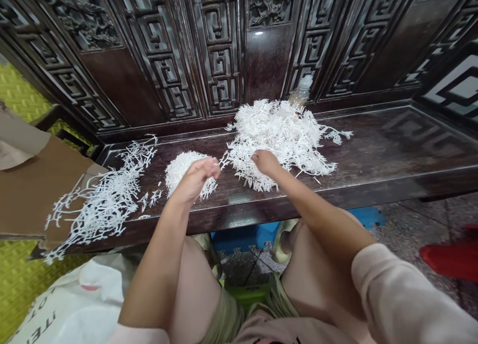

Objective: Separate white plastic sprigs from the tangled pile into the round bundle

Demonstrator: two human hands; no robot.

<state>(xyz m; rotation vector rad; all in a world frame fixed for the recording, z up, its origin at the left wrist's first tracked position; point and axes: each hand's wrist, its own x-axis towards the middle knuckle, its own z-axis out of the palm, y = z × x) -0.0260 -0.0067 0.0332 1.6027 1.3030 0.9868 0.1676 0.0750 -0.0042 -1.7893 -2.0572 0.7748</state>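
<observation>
My left hand (197, 177) is closed in a pinch over a small dense mound of white plastic sprigs (182, 171) on the dark wooden bench (392, 150). My right hand (265, 162) is closed, its fingers dug into the near edge of a large loose heap of white branched plastic pieces (284, 135). A thin white sprig (224, 161) runs between the two hands. What each hand grips beyond the white pieces is hidden by the fingers.
A third spread of long white branched stalks (108, 194) lies at the bench's left end, overhanging a brown cardboard box (33, 184). A plastic bottle (300, 91) stands behind the big heap against the carved wooden back. A white sack (74, 304) sits lower left, a red object (451, 257) on the floor right.
</observation>
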